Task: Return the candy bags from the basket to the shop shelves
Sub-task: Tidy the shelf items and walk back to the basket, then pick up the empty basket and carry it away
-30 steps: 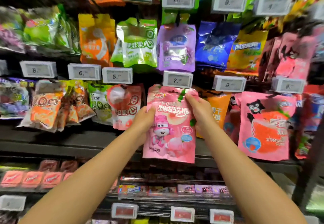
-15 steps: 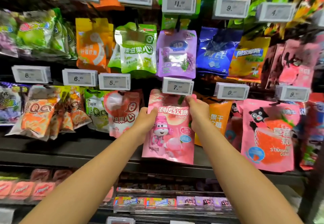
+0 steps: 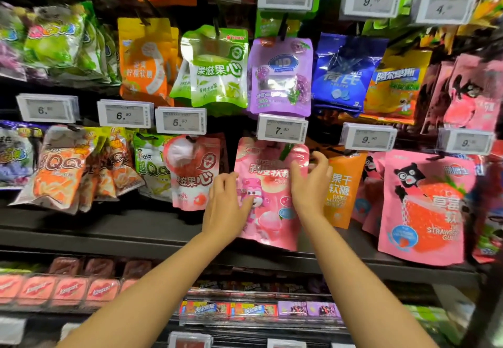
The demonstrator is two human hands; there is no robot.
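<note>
A pink candy bag with a cartoon robot and peaches hangs on the peg under the 7.00 price tag. My left hand lies against the bag's lower left edge, fingers loosely spread and not gripping. At the bag's upper right edge is my right hand, fingers apart and holding nothing. The peg itself is hidden behind the tag. The basket is out of view.
A pink lychee bag hangs to the left and an orange dried mango bag to the right. A large strawberry gummy bag hangs further right. A dark shelf ledge runs below, with small boxed sweets under it.
Both hands held the pink bag's top and lifted it up under the 7.00 tag. Now the bag hangs there, and both hands have let go and slid lower with fingers spread.
</note>
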